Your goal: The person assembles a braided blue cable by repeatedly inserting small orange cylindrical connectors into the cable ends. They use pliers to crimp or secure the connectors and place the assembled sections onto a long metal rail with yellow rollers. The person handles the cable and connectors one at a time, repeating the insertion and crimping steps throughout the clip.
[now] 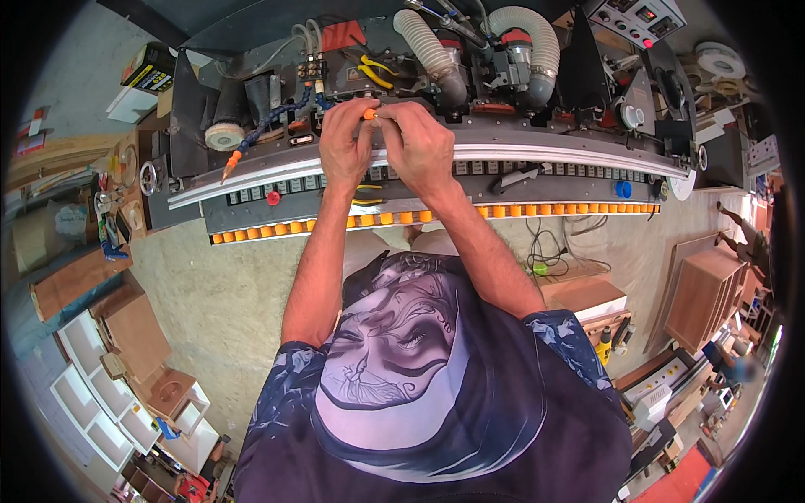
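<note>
Both my hands reach forward over a long grey woodworking machine with a row of orange rollers along its near edge. My left hand and my right hand meet at a small orange nozzle tip on a blue segmented hose. Fingers of both hands pinch around that tip. A second blue hose with an orange tip hangs free to the left.
Yellow-handled pliers lie on the machine's top. Two ribbed grey extraction hoses curve at the back. Wooden cabinets stand right, white shelf units and boards lower left, on a concrete floor.
</note>
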Action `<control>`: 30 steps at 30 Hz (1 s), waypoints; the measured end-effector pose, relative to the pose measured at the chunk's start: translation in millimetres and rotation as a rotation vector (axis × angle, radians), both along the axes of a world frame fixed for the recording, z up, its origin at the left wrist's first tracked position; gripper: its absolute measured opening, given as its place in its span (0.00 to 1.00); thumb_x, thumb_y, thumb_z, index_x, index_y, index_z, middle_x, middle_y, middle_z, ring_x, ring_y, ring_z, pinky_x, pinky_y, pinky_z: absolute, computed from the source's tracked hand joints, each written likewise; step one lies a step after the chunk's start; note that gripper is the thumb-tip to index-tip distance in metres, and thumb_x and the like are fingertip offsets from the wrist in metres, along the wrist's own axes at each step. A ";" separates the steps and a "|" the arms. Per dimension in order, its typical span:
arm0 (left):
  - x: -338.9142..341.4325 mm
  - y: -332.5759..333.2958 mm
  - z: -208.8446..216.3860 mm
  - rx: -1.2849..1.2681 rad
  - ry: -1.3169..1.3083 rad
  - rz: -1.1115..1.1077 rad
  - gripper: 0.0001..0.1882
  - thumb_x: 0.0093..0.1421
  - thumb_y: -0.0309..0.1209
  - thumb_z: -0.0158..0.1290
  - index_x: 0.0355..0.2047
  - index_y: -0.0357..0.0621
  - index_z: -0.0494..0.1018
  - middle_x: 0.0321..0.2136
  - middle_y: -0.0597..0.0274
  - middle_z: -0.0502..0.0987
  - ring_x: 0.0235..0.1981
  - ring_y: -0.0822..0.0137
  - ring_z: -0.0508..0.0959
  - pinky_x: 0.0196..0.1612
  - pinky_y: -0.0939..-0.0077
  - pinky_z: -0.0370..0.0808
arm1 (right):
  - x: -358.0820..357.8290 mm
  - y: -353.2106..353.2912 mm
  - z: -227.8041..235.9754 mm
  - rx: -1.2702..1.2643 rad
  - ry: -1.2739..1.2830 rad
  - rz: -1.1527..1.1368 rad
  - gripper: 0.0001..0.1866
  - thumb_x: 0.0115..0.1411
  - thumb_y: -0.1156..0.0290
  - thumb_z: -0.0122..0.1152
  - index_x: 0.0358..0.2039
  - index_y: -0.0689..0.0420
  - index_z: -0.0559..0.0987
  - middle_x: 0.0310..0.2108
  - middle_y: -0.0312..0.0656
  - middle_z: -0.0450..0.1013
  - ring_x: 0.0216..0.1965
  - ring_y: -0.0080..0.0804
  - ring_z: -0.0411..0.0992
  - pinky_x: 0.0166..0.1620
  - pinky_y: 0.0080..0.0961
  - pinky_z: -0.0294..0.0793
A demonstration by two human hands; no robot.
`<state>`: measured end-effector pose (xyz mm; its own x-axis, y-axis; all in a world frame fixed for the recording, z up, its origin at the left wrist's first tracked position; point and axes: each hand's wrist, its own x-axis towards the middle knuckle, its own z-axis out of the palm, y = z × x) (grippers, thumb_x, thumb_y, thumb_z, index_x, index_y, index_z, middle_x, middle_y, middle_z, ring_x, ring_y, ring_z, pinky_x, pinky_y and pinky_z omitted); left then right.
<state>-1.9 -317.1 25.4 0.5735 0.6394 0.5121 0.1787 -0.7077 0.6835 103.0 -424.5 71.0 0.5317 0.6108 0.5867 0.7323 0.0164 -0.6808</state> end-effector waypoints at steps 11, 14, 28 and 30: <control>-0.1 0.7 -0.6 0.026 0.006 -0.003 0.14 0.67 0.39 0.62 0.50 0.50 0.82 0.47 0.62 0.84 0.51 0.54 0.79 0.55 0.60 0.75 | -0.2 -0.1 2.4 -0.072 -0.055 -0.003 0.09 0.58 0.79 0.69 0.39 0.56 0.83 0.35 0.41 0.81 0.32 0.42 0.81 0.34 0.34 0.80; -0.1 0.0 -0.3 0.028 0.005 -0.004 0.14 0.67 0.37 0.62 0.50 0.50 0.82 0.47 0.62 0.84 0.51 0.54 0.79 0.55 0.60 0.75 | 4.8 -1.6 8.6 -0.158 -0.112 0.023 0.09 0.58 0.78 0.67 0.40 0.55 0.83 0.34 0.40 0.80 0.31 0.43 0.81 0.33 0.36 0.80; -0.8 1.2 -4.8 -0.002 -0.007 0.009 0.14 0.64 0.32 0.63 0.50 0.49 0.83 0.47 0.61 0.84 0.51 0.53 0.79 0.55 0.60 0.76 | 28.6 3.1 13.9 -0.206 -0.018 0.207 0.05 0.61 0.78 0.61 0.38 0.58 0.80 0.34 0.45 0.79 0.36 0.51 0.81 0.36 0.43 0.81; -0.3 1.0 -3.4 -0.014 -0.004 0.007 0.14 0.64 0.31 0.63 0.50 0.49 0.83 0.47 0.62 0.84 0.51 0.54 0.79 0.55 0.60 0.75 | 19.3 0.9 8.2 -0.184 0.038 0.157 0.07 0.61 0.81 0.64 0.40 0.59 0.81 0.36 0.46 0.80 0.37 0.49 0.81 0.39 0.38 0.81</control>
<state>-2.2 -316.1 22.0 0.5670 0.6505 0.5053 0.1811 -0.6969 0.6940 122.3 -423.6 79.3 0.4417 0.7822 0.4393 0.7043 0.0010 -0.7099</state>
